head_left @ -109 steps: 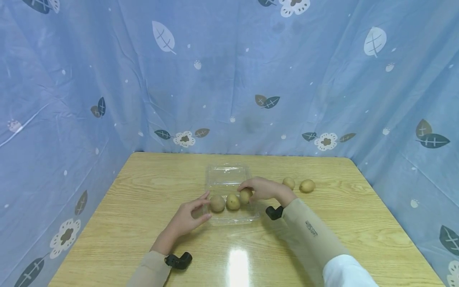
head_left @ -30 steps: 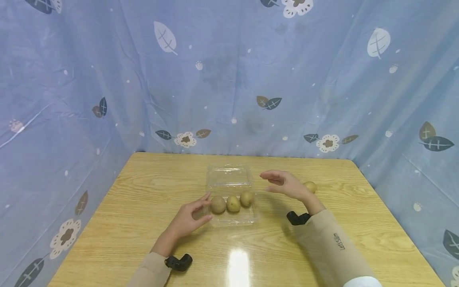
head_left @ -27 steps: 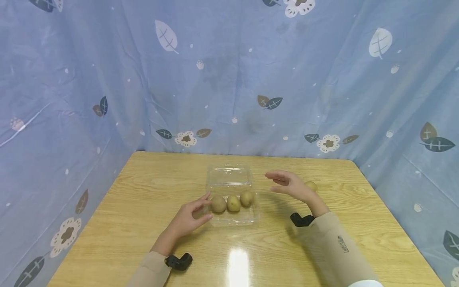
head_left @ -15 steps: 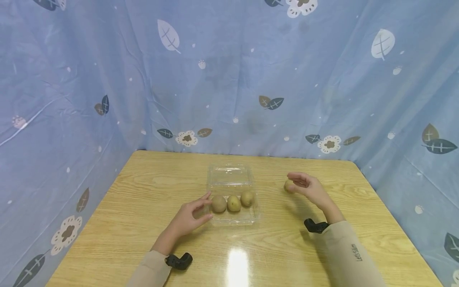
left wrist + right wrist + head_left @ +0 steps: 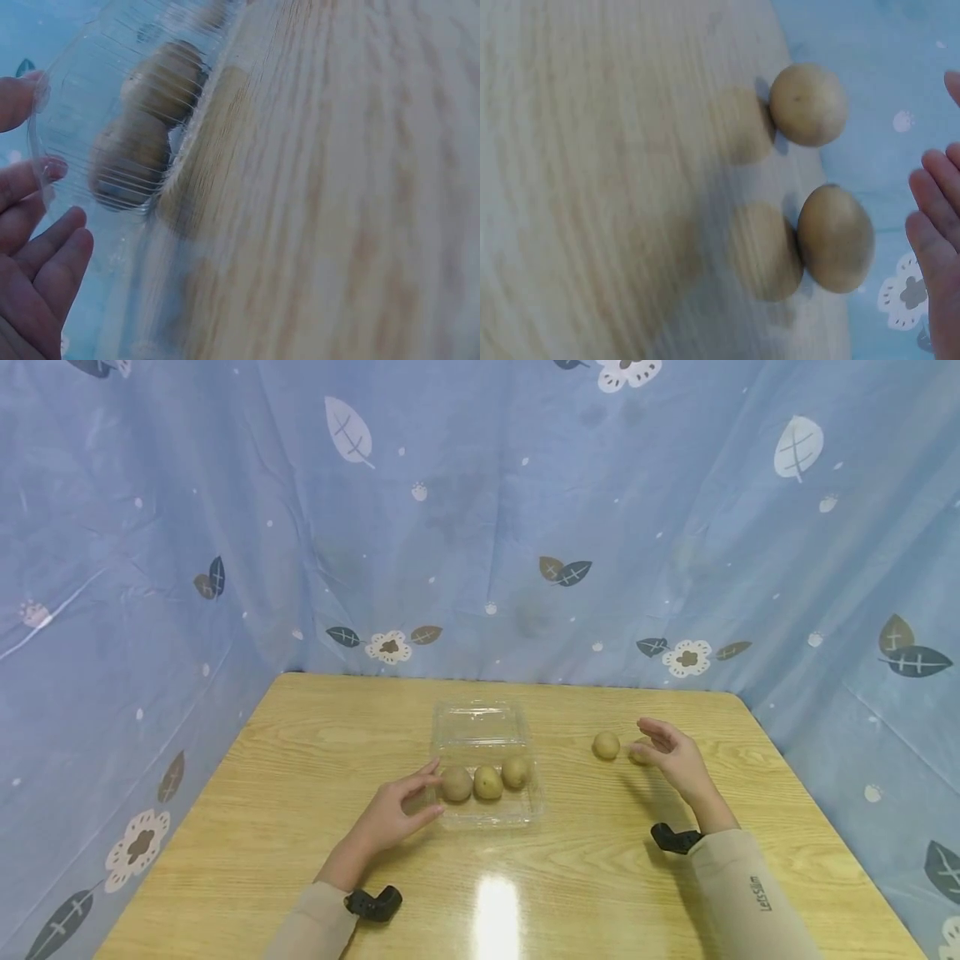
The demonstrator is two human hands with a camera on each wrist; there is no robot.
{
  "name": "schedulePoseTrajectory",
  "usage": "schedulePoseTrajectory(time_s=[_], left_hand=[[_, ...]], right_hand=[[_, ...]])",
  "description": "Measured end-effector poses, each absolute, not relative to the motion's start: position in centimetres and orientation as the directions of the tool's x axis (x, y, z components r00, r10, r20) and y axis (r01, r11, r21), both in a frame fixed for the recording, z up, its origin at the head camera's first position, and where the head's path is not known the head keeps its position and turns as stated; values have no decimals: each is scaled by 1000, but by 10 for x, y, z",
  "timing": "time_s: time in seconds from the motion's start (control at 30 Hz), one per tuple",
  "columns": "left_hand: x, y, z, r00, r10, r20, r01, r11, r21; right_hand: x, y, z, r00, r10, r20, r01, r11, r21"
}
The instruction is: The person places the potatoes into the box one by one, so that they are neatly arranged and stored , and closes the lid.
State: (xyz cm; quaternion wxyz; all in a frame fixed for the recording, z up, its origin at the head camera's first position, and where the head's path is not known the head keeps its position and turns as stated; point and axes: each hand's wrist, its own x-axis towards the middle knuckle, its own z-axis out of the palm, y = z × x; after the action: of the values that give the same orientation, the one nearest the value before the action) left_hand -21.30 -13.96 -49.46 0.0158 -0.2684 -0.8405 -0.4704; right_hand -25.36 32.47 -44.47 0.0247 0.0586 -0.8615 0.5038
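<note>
Potatoes (image 5: pixel 488 782) in and right of a container (image 5: pixel 491 817)
Three in a row in its near half, lid (image 5: pixel 480 727) on the far side; two loose potatoes (image 5: pixel 606 745) right of it on the counter (image 5: pixel 337 727).

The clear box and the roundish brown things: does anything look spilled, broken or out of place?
Nothing stands out. Three roundish brown things sit in the clear box, its lid open. Two more lie on the table to the right, with no visible damage. The bright patch looks like glare, not a spill.
</note>
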Motion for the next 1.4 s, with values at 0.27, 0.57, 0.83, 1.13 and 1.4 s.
schedulePoseTrajectory(time_s=[0.27, 0.57, 0.83, 1.13, 1.4], left_hand=[[-214, -140, -495, -853, 441, 279, 467, 408, 784], [-214, -139, -493, -852, 439, 287, 471, 402, 785], [-214, -140, -494, -852, 437, 288, 477, 422, 771], [-214, -139, -495, -854, 436, 285, 472, 416, 777], [-213, -139, -495, -861, 429, 273, 461, 430, 777]], right_hand=[[-253, 336, -455, -995, -16, 98, -94, 488, -868], [-259, 339, -459, -999, 50, -14, 36, 471, -881], [-267, 341, -467, -992, 63, -108, 125, 491, -862], [-269, 336, -472, -989, 71, -128, 146, 536, -831], [-269, 330, -477, -988, 72, -134, 151, 581, -800]])
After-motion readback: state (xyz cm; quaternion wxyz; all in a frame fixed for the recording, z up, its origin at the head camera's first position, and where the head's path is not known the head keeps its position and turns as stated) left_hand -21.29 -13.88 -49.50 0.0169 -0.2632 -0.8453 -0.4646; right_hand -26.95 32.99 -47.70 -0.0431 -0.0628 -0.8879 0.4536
